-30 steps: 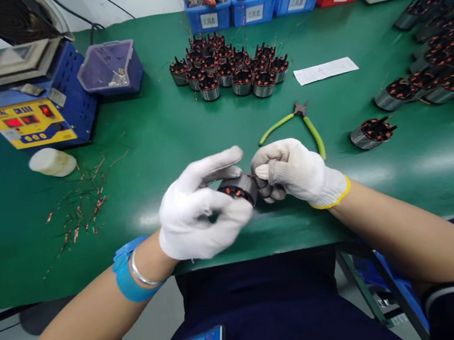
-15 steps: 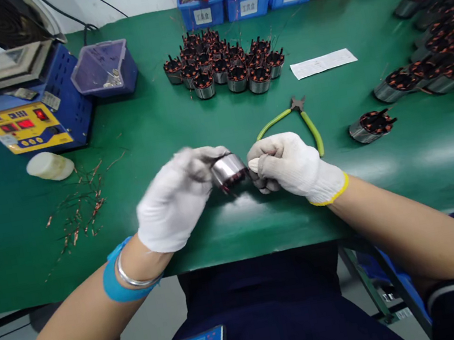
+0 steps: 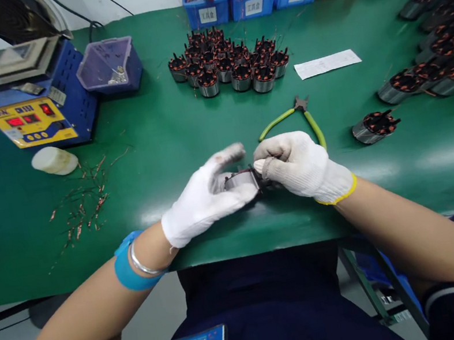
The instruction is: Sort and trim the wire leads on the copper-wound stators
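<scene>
A wound motor stator (image 3: 241,179), a steel ring with dark ends, lies on its side between my gloved hands, low over the green bench. My left hand (image 3: 209,196) cups it from the left. One digit presses along its near side, while the upper fingers are lifted off with a gap. At the stator's right end, my right hand (image 3: 294,167) has its fingertips pinched together; what they grip is hidden. Just beyond the right hand lie green-handled cutting pliers (image 3: 301,105), jaws pointing away. Another stator (image 3: 373,128) rests on its side farther right.
Several stators (image 3: 230,64) stand grouped at the back, with more (image 3: 448,55) at the right. Copper wire scraps (image 3: 83,201), a white cylinder (image 3: 54,160) and a blue-yellow powered unit (image 3: 40,109) are at left. Blue bins (image 3: 253,6) and a paper slip (image 3: 326,63) lie beyond.
The stator has turned so that its dark end faces right, against my right fingertips. My left hand has shifted right and nearer, and its upper fingers have lifted. My right hand stays pinched.
</scene>
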A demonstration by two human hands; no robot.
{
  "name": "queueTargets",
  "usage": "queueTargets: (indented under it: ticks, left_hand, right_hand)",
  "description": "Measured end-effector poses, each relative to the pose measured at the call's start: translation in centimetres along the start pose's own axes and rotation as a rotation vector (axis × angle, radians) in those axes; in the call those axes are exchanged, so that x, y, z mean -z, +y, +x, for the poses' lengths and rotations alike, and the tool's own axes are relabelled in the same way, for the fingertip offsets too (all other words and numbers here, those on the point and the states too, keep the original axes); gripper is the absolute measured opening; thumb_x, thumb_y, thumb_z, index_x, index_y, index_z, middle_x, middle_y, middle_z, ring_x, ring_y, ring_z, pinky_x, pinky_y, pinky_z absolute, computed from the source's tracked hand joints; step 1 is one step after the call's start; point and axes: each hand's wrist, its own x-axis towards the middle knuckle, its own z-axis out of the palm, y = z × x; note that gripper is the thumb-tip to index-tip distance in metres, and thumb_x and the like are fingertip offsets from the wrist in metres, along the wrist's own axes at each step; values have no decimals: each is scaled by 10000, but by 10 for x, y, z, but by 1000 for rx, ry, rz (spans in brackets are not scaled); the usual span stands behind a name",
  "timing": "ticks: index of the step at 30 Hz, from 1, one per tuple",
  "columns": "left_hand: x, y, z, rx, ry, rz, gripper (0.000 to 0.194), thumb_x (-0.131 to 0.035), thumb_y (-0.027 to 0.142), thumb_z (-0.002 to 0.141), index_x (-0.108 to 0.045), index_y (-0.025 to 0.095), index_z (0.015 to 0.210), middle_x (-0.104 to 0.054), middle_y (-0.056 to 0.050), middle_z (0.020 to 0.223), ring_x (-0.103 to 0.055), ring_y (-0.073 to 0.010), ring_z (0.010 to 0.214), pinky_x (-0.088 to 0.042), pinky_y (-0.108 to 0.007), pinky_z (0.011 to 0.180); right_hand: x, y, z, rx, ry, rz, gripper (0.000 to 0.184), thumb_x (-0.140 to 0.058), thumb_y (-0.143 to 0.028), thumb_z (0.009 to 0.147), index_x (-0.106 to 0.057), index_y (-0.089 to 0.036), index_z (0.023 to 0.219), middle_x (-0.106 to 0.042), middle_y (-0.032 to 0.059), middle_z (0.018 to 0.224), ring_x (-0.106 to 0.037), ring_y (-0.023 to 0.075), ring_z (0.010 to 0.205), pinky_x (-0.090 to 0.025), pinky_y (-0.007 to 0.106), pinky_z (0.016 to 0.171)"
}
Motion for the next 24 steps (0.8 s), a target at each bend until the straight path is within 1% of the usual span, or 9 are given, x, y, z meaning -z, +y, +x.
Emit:
queueTargets:
  ticks: [2,6,9,13,15,17,19,21,24]
  left_hand:
    - [2,-2,4,-35,-18,193,404,-683,372,796,-607,138,1117,-679,-103,1050,-679,-209,904,-566,-354,816]
    - [4,-5,8,-352,190,565,363,-697,229,736,-602,140,1075,-641,-113,1140,-622,-212,1076,-513,-348,935]
    - [6,-3,8,-259,234,536,374,-701,247,712,-598,143,1056,-646,-103,1109,-631,-210,1043,-521,-347,918]
    - [12,-1,12,177,103,121,459,-668,432,722,-588,132,1059,-671,-71,918,-669,-205,776,-574,-361,717]
    - [14,-1,14,274,40,-18,504,-622,488,742,-576,126,1090,-672,-70,895,-668,-208,725,-576,-366,655]
    - [14,-2,13,238,83,67,508,-638,460,732,-580,135,1118,-681,-81,998,-680,-225,849,-579,-387,771]
    - [12,-3,11,140,144,271,537,-686,387,700,-579,144,1167,-665,-84,1138,-653,-234,1029,-532,-387,943]
    - [8,-3,8,58,167,426,590,-702,343,694,-554,144,1229,-643,-80,1209,-623,-227,1114,-491,-361,1017]
    - [6,-4,5,-9,133,562,622,-702,316,710,-523,149,1283,-626,-71,1225,-617,-219,1120,-495,-330,1002]
  right_hand:
    - [-2,0,2,-63,-32,60,157,-533,-247,776,-575,-163,651,-561,-4,536,-483,79,461,-355,188,429]
    - [-10,-1,9,-289,-40,332,111,-516,-217,725,-510,-182,620,-531,-20,484,-484,86,385,-361,194,383]
    - [-10,0,8,-273,-38,330,123,-536,-263,747,-538,-172,663,-554,-5,520,-511,101,412,-378,208,392]
    - [1,6,1,-11,8,-64,368,-646,-389,755,-645,-135,1021,-697,96,923,-643,181,697,-533,311,636]
    - [7,7,-1,207,119,-347,611,-698,-436,716,-587,-138,1238,-631,156,1223,-644,272,985,-533,404,856]
    - [9,6,0,409,215,-607,690,-663,-481,744,-527,-160,1339,-529,164,1389,-528,324,1230,-420,484,1053]
    - [6,4,2,536,242,-811,584,-560,-475,822,-541,-189,1331,-537,135,1395,-448,328,1319,-260,560,1152]
    - [-1,2,4,541,154,-967,396,-478,-377,884,-619,-229,1224,-644,95,1238,-507,308,1257,-147,609,1172]
    - [-7,1,7,400,-77,-1094,284,-438,-236,896,-710,-262,974,-701,58,958,-618,254,1030,-162,562,1181]
